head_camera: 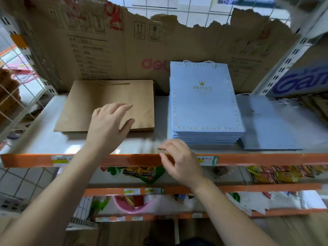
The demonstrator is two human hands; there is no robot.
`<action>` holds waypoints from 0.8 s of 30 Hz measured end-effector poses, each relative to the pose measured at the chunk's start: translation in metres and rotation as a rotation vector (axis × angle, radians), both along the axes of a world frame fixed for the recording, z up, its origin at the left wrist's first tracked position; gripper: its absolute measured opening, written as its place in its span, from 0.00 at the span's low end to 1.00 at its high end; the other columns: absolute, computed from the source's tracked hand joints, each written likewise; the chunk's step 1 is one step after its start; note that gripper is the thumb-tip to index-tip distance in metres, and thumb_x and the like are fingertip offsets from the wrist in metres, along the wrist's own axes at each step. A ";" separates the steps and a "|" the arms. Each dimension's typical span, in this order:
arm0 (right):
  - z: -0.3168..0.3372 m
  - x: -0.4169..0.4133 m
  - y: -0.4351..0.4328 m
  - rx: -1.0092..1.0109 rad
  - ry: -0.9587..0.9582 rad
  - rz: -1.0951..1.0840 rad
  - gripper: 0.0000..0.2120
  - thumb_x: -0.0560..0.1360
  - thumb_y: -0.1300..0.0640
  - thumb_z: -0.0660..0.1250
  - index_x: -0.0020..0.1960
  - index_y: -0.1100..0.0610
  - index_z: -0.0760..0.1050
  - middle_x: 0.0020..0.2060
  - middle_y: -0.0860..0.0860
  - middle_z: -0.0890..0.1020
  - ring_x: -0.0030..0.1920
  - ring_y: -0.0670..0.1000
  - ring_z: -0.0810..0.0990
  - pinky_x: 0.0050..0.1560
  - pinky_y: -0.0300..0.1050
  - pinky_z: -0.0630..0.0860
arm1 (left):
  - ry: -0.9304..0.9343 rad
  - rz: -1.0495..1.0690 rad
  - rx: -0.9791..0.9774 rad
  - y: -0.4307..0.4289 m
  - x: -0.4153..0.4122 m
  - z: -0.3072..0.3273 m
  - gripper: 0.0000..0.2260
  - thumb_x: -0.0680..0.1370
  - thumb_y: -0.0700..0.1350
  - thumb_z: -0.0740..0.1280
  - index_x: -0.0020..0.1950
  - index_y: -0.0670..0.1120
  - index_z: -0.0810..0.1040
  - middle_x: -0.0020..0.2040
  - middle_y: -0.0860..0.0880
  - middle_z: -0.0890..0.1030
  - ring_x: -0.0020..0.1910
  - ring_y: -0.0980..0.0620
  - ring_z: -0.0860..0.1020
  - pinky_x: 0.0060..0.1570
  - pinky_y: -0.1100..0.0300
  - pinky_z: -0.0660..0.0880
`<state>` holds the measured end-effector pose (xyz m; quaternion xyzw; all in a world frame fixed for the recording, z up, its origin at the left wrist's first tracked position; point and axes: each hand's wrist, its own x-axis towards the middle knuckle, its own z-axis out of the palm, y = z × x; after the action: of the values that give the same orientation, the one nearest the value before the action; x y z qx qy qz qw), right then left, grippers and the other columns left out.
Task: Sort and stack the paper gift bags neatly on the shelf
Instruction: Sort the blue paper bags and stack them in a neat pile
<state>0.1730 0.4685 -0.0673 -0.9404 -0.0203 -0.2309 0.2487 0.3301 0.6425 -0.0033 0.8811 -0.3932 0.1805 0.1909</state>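
The brown bags (pixel 99 96) are stacked flat at the left of the shelf (pixel 53 144), and the left hand (pixel 108 121) is rested on them, fingers straight, nothing grasped. The blue bags (pixel 204 107) (a crown is printed on top) are piled near them, mid-shelf. The right hand (pixel 181 160) is held over the front edge, loosely spread and empty.

Torn brown cardboard sheet (pixel 124 50), upright, printed with red lettering and black handling symbols. Below it, yellow and red snack packets (pixel 276 174) and a pink plastic basin (pixel 127 210). Left of it, white wire grid (pixel 23 86). Right of it, box with blue lettering (pixel 301 82).
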 end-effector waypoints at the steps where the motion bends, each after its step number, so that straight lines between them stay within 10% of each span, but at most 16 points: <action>1: 0.004 -0.007 -0.008 0.007 -0.034 -0.016 0.10 0.78 0.56 0.62 0.54 0.57 0.79 0.49 0.49 0.81 0.53 0.47 0.76 0.55 0.37 0.73 | -0.019 -0.021 -0.001 -0.012 -0.008 0.004 0.18 0.79 0.52 0.60 0.65 0.46 0.75 0.60 0.47 0.79 0.60 0.43 0.75 0.56 0.46 0.69; 24: 0.031 -0.301 -0.360 0.022 0.020 -0.600 0.13 0.77 0.54 0.64 0.59 0.56 0.77 0.55 0.50 0.78 0.58 0.48 0.73 0.60 0.35 0.66 | 0.014 -0.269 0.064 -0.383 -0.253 -0.011 0.17 0.79 0.53 0.62 0.63 0.46 0.77 0.59 0.47 0.80 0.57 0.42 0.77 0.54 0.46 0.71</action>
<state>-0.1279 0.1087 -0.0365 -0.9039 0.2636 -0.2850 0.1797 0.0774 0.2600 -0.0145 0.8272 -0.5122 0.1345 0.1879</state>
